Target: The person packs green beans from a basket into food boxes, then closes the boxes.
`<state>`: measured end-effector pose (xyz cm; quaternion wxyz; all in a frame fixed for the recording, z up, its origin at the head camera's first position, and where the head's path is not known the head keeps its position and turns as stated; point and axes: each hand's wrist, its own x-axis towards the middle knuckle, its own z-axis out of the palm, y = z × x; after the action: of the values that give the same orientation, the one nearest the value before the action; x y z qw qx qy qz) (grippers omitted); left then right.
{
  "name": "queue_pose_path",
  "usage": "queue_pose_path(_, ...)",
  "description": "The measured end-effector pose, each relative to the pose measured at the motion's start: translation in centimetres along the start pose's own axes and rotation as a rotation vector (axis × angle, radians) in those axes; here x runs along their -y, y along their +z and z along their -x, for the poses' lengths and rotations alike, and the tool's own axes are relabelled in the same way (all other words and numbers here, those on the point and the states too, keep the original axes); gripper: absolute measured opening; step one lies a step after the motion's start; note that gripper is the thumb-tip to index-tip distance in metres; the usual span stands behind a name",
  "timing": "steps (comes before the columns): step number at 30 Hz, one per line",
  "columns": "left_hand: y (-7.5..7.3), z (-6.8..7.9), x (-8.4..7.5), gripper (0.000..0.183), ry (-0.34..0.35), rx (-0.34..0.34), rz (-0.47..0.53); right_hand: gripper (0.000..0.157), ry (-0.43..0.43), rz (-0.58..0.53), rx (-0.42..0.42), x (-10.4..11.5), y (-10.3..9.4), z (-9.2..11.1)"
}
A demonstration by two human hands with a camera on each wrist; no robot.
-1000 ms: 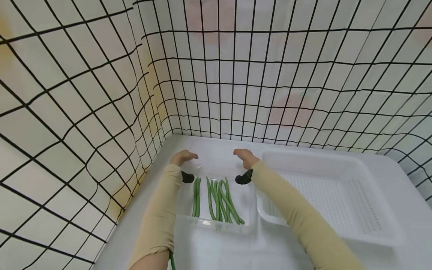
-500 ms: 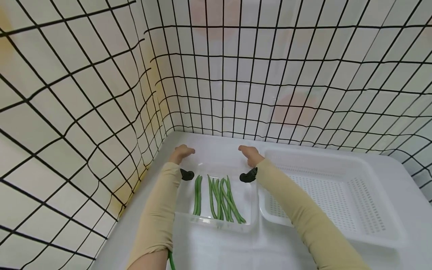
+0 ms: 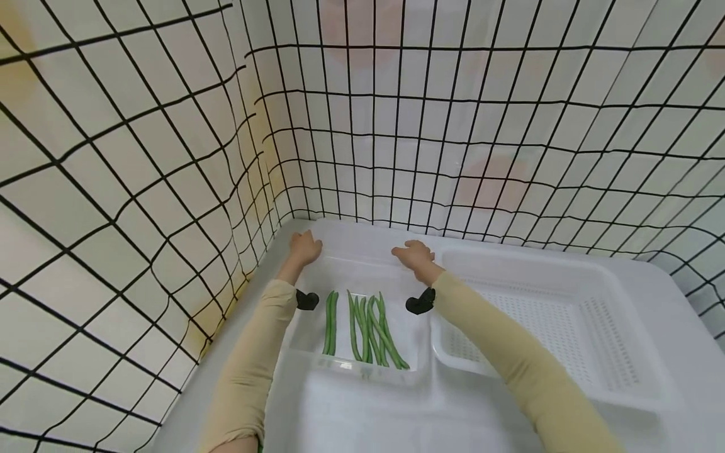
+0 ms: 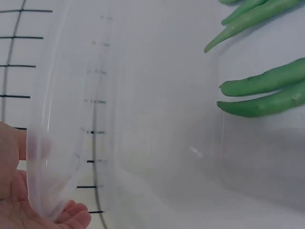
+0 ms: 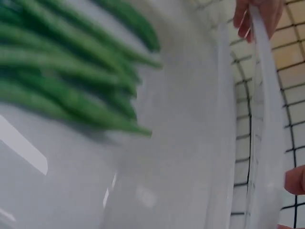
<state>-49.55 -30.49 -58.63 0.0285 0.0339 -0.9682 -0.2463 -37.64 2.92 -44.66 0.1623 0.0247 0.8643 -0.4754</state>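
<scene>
A clear plastic container (image 3: 351,371) stands in front of me with green beans (image 3: 391,343) lying lengthwise on its floor. A pair of beans (image 3: 330,324) sits apart on the left. At the container's far left corner, my left hand (image 3: 306,248) pinches the rim (image 4: 52,95); in the left wrist view the thumb is on one side and the fingers curl beneath. Near the far right corner is my right hand (image 3: 416,257), thumb pointing left. In the right wrist view its fingertips (image 5: 296,180) show just outside the container wall, without a grip on it.
On the right a white perforated plastic basket (image 3: 544,327) stands close beside the container. Black grid netting (image 3: 453,138) rises behind and along the left over pale walls. Everything rests on a white surface (image 3: 340,428). Dark devices (image 3: 420,302) sit at both wrists.
My left hand has moved from loose beside the far left corner to gripping the rim there. The right hand has turned slightly, still near the far right corner. The beans keep their arrangement.
</scene>
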Motion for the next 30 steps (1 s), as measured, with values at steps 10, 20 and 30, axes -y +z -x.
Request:
queue_pose_path(10, -14.4, 20.9, -11.6, 0.058, 0.129, -0.118, 0.205, 0.061, -0.134, -0.164, 0.030, 0.4, 1.2, 8.7)
queue_pose_path(20, -12.2, 30.3, -9.3, 0.060, 0.071, -0.158, 0.282, 0.061, -0.224, -0.163, 0.046, -2.1, 3.7, 16.7)
queue_pose_path(30, -9.5, 33.5, -7.7, 0.069, 0.080, -0.114, 0.274, 0.059, -0.331, -0.161, -0.040, -5.3, 6.8, 19.9)
